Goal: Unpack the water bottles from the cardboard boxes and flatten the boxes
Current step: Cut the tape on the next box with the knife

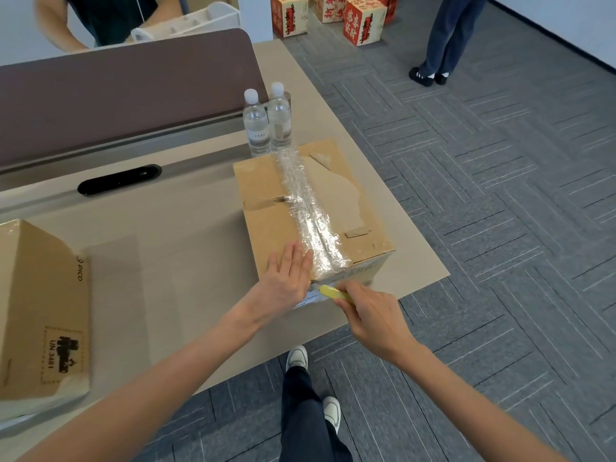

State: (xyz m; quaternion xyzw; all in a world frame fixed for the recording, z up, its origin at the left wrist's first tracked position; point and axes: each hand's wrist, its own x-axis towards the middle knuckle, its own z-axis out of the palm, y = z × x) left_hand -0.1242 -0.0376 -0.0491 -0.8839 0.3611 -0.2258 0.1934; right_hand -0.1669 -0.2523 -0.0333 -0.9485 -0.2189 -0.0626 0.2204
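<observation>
A closed cardboard box [266, 208] sits on the table near its right corner, sealed along the top with a wide strip of clear tape [308, 215]. My left hand [286, 280] presses flat on the box top by the near edge, fingers straight. My right hand [368, 316] grips a yellow utility knife [333, 292], its tip at the tape on the box's near top edge. Two clear water bottles [266, 123] with white caps stand upright on the table just behind the box.
A second cardboard box [40, 311] lies at the table's left edge. A black bar-shaped device [119, 179] lies by the brown desk divider [116, 91]. Red printed cartons [363, 21] stand on the carpet far off, beside a standing person [446, 38]. Another person stands behind the divider.
</observation>
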